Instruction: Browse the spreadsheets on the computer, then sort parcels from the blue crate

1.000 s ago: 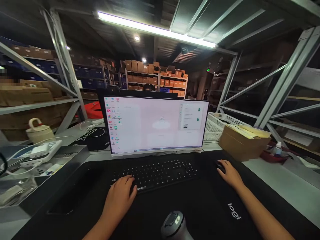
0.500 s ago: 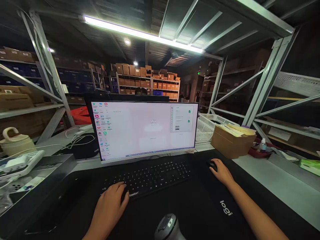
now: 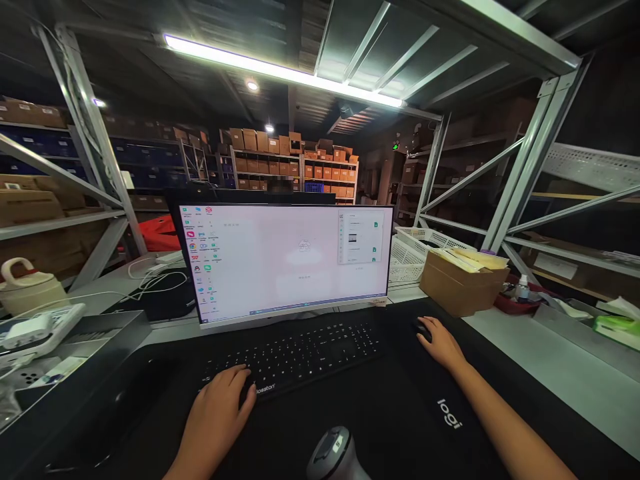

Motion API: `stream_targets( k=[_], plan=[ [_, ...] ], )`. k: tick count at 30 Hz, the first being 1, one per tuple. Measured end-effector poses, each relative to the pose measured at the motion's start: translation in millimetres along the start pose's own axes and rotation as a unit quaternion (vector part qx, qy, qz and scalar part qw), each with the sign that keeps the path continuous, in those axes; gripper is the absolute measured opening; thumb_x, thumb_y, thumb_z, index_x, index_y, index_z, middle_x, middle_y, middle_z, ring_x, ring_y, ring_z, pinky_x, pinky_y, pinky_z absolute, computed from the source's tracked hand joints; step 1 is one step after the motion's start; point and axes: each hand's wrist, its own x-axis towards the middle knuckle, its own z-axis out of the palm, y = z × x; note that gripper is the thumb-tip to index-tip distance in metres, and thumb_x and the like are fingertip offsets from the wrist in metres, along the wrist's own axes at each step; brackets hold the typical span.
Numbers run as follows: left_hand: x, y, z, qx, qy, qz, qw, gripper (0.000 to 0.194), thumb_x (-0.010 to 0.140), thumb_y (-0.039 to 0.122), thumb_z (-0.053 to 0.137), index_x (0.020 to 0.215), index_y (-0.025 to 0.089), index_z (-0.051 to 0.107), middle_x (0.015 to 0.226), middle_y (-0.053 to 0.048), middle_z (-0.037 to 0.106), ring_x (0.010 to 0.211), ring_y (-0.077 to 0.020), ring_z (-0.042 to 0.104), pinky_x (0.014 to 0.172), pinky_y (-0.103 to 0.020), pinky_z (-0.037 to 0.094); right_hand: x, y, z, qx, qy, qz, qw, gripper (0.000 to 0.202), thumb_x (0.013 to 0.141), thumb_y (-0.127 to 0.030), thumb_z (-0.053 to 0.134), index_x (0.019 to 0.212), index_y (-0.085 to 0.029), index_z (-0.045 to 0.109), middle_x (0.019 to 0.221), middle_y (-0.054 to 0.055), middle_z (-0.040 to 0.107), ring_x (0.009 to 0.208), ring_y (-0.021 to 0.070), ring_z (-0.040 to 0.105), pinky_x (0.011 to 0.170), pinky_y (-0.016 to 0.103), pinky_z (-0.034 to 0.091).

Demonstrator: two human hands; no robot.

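Note:
My left hand (image 3: 220, 407) rests at the lower left corner of the black keyboard (image 3: 300, 357). Its fingers lie over the keys, with the thumb apart from them, and it holds nothing. Over to the right, my right hand (image 3: 439, 341) is curved over a dark computer mouse (image 3: 423, 329), mostly hidden under the fingers. Behind the keyboard stands a lit monitor (image 3: 280, 267) with icons down its left side and a small window at its upper right. A grey and black handheld scanner (image 3: 334, 455) sits at the near edge, between my forearms.
A black desk mat (image 3: 400, 413) lies under both hands. To the right are a cardboard box (image 3: 450, 287) of papers and white baskets (image 3: 407, 257). On the left stand a grey tray (image 3: 110, 347), a charger and a cream flask (image 3: 30, 287). Metal posts frame the desk.
The list in the small on-screen window has scrolled, and its items sit at different heights. My hands keep nearly the same places; the view has shifted slightly.

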Motion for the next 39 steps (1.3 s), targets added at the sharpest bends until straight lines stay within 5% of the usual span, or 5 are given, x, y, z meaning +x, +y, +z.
stream_targets(
  k=[10,39],
  plan=[
    [0,0,-0.5,-0.003,0.003,0.007,1.0,0.054,0.093,0.045,0.03,0.114,0.015,0.069,0.126,-0.014,0.066,0.115,-0.0294,0.062,0.097,-0.049,0.051,-2,-6,-6,-0.011,0.002,0.019,1.0,0.042,0.085,-0.041,0.051,0.123,-0.024,0.056,0.127,0.008,0.059,0.111,0.0226,0.062,0.097,0.038,0.049],
    [2,-1,-0.4,-0.007,-0.009,-0.001,1.0,0.055,0.091,0.046,0.029,0.113,0.016,0.07,0.126,-0.014,0.067,0.117,-0.0292,0.061,0.099,-0.049,0.05,-1,-13,-13,-0.001,-0.043,-0.002,0.999,0.046,0.092,-0.046,0.045,0.132,-0.03,0.059,0.142,0.007,0.052,0.126,0.0243,0.056,0.106,0.043,0.047]
  ],
)
